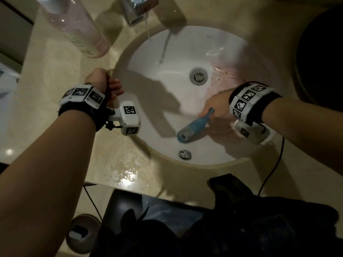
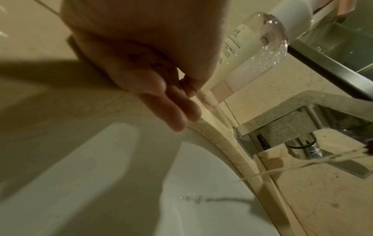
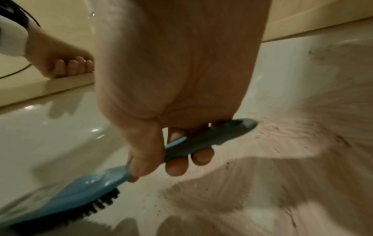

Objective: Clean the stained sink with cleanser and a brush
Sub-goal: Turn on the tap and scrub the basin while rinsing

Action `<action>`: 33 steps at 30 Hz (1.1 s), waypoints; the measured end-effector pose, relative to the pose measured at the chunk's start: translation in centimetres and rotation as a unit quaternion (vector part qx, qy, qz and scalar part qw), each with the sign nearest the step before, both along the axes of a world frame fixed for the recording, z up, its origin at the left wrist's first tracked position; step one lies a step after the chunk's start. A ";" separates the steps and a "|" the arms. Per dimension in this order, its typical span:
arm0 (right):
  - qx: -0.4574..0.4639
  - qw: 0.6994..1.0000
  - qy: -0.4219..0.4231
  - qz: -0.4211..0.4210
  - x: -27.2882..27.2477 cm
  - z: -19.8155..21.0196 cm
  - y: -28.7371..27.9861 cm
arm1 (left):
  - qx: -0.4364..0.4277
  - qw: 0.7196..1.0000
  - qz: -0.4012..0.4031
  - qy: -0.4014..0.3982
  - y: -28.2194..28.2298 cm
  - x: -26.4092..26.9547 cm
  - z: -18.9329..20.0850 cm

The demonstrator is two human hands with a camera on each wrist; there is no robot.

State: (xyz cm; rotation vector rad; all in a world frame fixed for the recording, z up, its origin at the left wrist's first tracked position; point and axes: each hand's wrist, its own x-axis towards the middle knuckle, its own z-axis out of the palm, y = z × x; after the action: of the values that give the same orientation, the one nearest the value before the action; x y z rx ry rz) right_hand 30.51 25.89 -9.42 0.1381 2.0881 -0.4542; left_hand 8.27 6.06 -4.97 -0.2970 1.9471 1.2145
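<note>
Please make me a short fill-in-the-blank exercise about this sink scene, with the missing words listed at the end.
1. The right hand grips the handle of a blue ____.
2. Water runs from the ____ into the sink.
3. The left hand rests on the sink's ____.
4. The reddish stain lies to the ____ of the drain in the head view.

Missing words: brush; faucet; rim; right
</note>
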 end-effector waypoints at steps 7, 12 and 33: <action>0.180 0.959 0.028 -0.218 0.4 -0.5 5.3 | -0.028 0.999 -0.020 -0.015 0.3 0.1 0.3; 0.170 0.968 0.058 -0.178 1.2 -0.4 5.4 | -0.026 0.999 -0.020 -0.020 0.5 0.2 0.3; 0.241 0.909 0.136 -0.312 -0.1 2.9 4.0 | -0.057 0.995 -0.079 -0.032 1.0 2.0 2.6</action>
State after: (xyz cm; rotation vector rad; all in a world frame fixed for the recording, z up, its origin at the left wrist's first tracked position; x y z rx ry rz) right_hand 30.37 29.89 -6.50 1.1133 2.3729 -0.3268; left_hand 10.25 7.06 -2.35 -0.2328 1.9493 0.9838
